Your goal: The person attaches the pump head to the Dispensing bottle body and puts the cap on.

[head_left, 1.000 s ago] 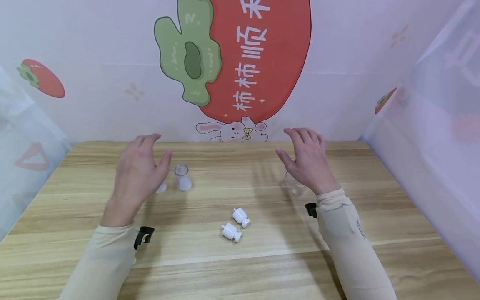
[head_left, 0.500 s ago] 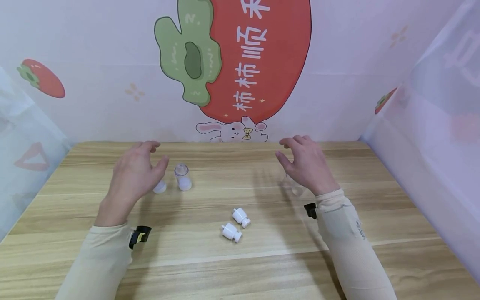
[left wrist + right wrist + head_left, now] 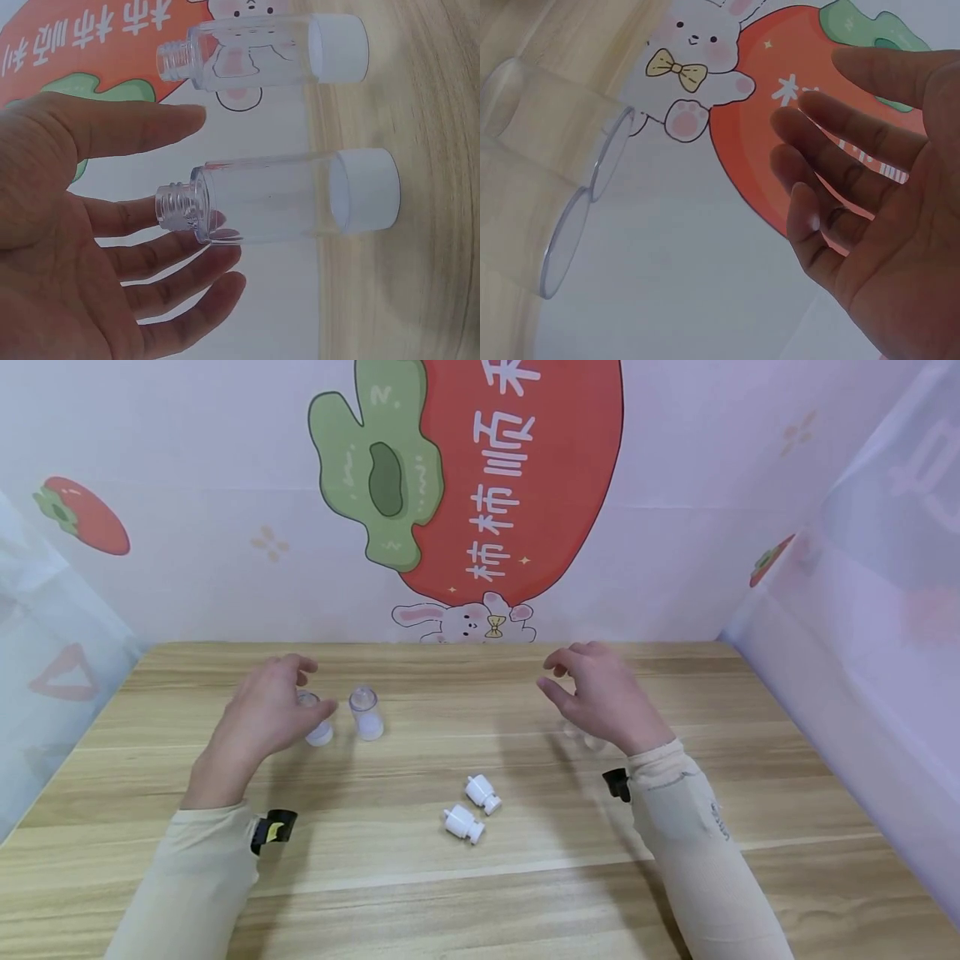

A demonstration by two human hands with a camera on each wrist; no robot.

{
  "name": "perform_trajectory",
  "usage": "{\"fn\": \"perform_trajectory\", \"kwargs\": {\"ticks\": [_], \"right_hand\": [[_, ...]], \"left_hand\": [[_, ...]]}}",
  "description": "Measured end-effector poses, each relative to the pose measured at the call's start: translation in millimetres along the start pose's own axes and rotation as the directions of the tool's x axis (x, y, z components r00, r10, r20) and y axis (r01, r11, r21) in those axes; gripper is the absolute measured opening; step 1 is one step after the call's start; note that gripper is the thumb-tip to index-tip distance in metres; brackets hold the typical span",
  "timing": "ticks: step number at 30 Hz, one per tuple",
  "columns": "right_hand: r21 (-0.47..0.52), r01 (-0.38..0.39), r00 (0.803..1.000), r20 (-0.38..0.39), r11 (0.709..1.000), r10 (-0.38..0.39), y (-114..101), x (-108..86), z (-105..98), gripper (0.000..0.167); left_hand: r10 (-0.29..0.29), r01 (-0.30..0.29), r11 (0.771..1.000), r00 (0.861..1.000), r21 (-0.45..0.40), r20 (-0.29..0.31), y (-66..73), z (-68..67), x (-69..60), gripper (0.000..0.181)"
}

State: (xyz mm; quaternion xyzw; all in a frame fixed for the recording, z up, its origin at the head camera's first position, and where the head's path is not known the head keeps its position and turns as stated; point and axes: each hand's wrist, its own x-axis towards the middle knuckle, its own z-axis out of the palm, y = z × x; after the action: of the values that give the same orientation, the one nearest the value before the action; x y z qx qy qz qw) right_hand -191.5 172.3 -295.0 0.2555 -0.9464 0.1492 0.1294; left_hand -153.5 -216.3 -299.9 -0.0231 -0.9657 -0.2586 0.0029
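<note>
My left hand [image 3: 255,718] is beside the nearer of two clear bottles with white bases. Its relaxed fingers spread around that bottle [image 3: 262,199] in the left wrist view, thumb apart from it; whether a fingertip touches cannot be told. The other bottle [image 3: 367,714] stands upright just to the right, its threaded neck bare. Over two clear cylindrical covers [image 3: 532,217] hovers my right hand [image 3: 607,702], fingers loosely bent and holding nothing. The hand partly hides those covers in the head view.
Two white pump heads [image 3: 463,823] lie on their sides on the wooden table [image 3: 420,910], between the forearms. A printed white backdrop [image 3: 225,568] rises behind the table's far edge, and white sheets [image 3: 862,635] border both sides.
Both hands have lowered toward the table. The right hand has shifted slightly left, and the left hand has drawn a little left, showing more of the nearer bottle. The pump heads stay put.
</note>
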Motion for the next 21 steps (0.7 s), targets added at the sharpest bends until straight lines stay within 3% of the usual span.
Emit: {"fn": "perform_trajectory", "kwargs": {"ticks": [11,21], "right_hand": [[0.056,0.026,0.991,0.13,0.998,-0.033,-14,-0.4,-2,0.024],[0.076,0.039,0.979,0.199,0.996,-0.053,-23,-2.5,-2,0.026]], "left_hand": [[-0.03,0.03,0.999,0.998,0.014,0.06,-9.8,3.2,2.4,0.068],[-0.037,0.035,0.999,0.995,0.017,0.09,-13.3,4.7,4.1,0.058]]}}
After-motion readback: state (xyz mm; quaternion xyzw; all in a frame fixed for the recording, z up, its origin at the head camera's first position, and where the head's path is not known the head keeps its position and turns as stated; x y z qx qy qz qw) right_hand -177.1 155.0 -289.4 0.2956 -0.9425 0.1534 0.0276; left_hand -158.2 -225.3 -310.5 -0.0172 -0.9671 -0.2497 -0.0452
